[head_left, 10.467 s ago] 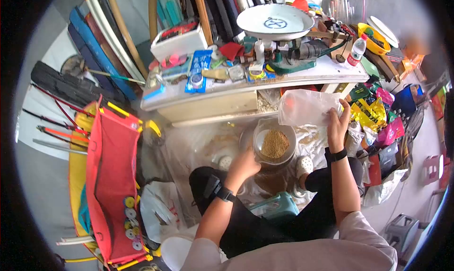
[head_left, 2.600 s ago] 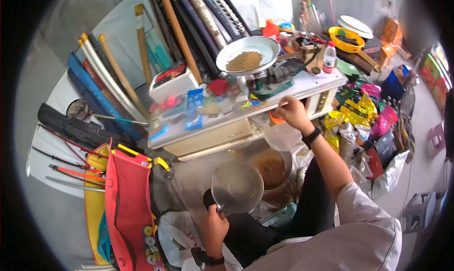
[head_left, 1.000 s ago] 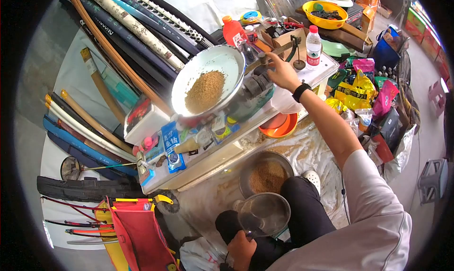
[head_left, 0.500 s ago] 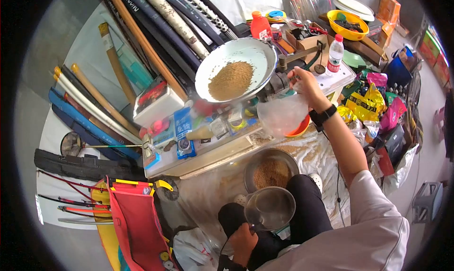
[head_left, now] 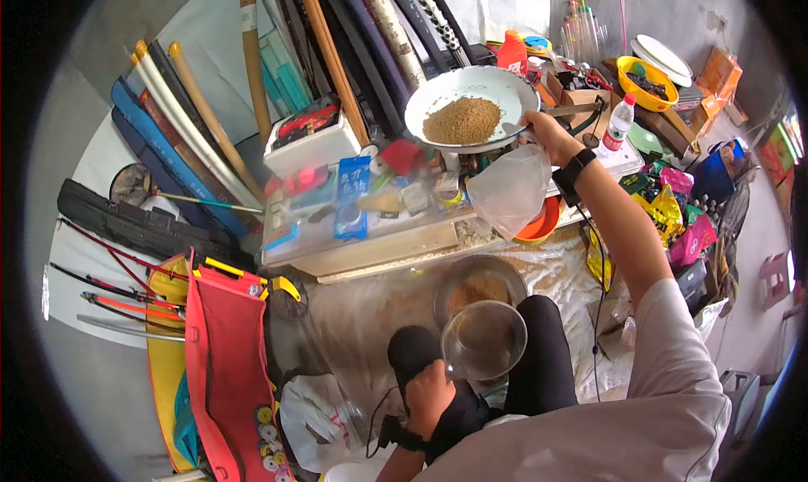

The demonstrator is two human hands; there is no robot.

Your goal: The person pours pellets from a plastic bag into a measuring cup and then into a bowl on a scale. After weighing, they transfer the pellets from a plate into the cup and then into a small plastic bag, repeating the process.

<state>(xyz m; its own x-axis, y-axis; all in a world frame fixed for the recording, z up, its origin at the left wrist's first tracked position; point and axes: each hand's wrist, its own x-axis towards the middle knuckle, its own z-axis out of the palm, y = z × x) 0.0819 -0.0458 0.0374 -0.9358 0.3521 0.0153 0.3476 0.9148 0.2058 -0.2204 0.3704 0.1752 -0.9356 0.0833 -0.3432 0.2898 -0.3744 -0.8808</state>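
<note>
Low over my lap, my left hand (head_left: pixel 431 394) is closed on the handle of a round, greyish, pale-rimmed cup (head_left: pixel 481 341). The cup overlaps a metal bowl (head_left: pixel 442 280) of brown pellets on the floor. At the table, my right hand (head_left: pixel 551 137) has its fingers curled at the right rim of a white enamel basin (head_left: pixel 505 87). A heap of brown pellets (head_left: pixel 463 120) lies in that basin. A translucent plastic bag (head_left: pixel 509 192) hangs just below my right hand, in front of an orange bowl (head_left: pixel 543 221).
A beam scale (head_left: pixel 576 108) and a red-capped bottle (head_left: pixel 619 124) stand right of the basin. Packets (head_left: pixel 352 196) cover the table's left part. A red bag (head_left: pixel 223 364) stands at left; colourful bags (head_left: pixel 665 217) pile up at right. A black cable (head_left: pixel 599 314) hangs beside my leg.
My right hand has come from beside the basin to its rim. The camera view has turned, shifting the basin rightward in the picture. My left hand still holds the cup over my lap.
</note>
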